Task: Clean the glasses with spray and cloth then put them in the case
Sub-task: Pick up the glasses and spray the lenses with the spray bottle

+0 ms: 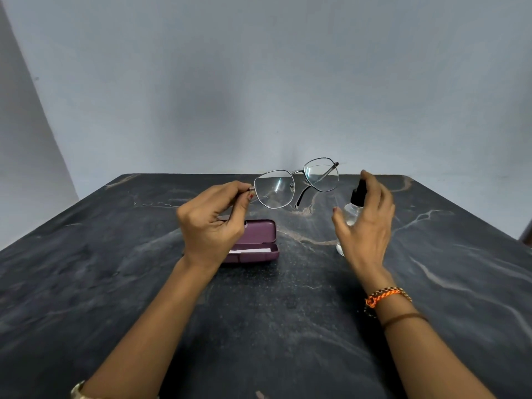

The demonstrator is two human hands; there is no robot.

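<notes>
We look from one head-worn wide-angle camera, forward and down over the table (115, 283), close above both forearms, facing the wall (259, 82).

Left hand (211, 223) raised in a pinching grip, right hand (367, 223) raised, fingers curled.

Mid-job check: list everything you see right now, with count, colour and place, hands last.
glasses: one, thin silver metal frame, held up above the table's far middle
case: one, purple, open, on the table behind the left hand
white cloth: one, lying in the case
spray bottle: one, clear with black top, right of the case
table: one, dark marbled
left hand: pinches the glasses' temple end
right hand: around the bottle, forefinger on top
</notes>
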